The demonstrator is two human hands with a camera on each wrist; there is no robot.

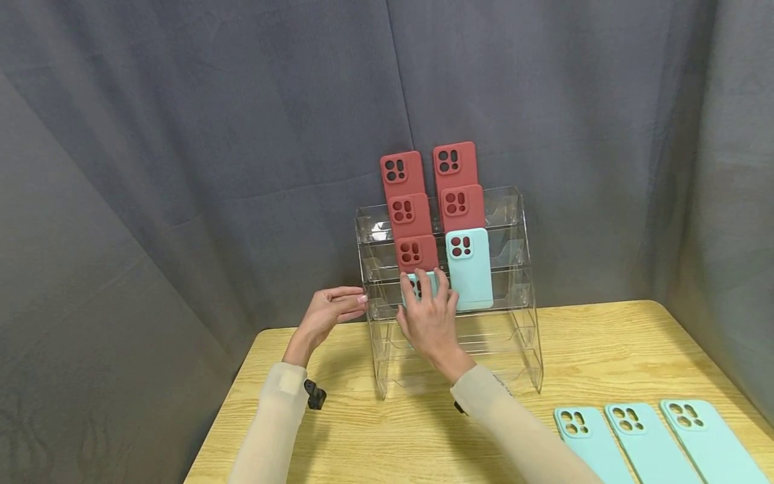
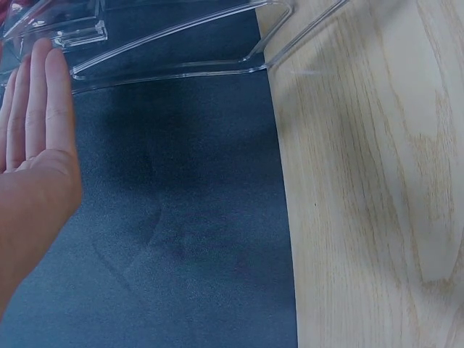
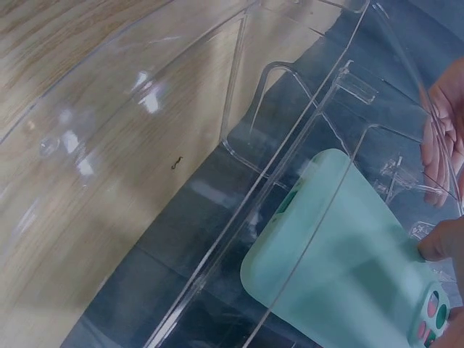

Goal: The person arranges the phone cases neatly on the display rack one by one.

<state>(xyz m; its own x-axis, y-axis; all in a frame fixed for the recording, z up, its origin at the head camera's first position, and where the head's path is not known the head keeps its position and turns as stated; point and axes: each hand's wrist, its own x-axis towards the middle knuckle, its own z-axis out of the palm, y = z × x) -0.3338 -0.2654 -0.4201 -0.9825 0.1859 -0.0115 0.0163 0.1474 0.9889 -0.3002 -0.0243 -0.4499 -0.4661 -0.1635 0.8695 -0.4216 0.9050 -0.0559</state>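
A mint-green phone case (image 3: 341, 246) is held by my right hand (image 1: 431, 326) at a middle tier of a clear acrylic display stand (image 1: 506, 214). In the right wrist view, the thumb (image 3: 438, 243) lies at the case's edge, near its camera cutouts. The head view shows most of this case hidden behind the fingers. My left hand (image 1: 326, 312) is at the stand's left side, fingers straight. Just above the held case stands a red phone case (image 1: 417, 250). To its right, another mint case (image 1: 470, 275) stands on the stand.
More red cases (image 1: 404, 176) fill the upper tiers in two columns. Three mint cases (image 1: 647, 440) lie on the wooden table (image 1: 357, 430) at front right. A grey curtain (image 1: 242, 134) hangs right behind the stand.
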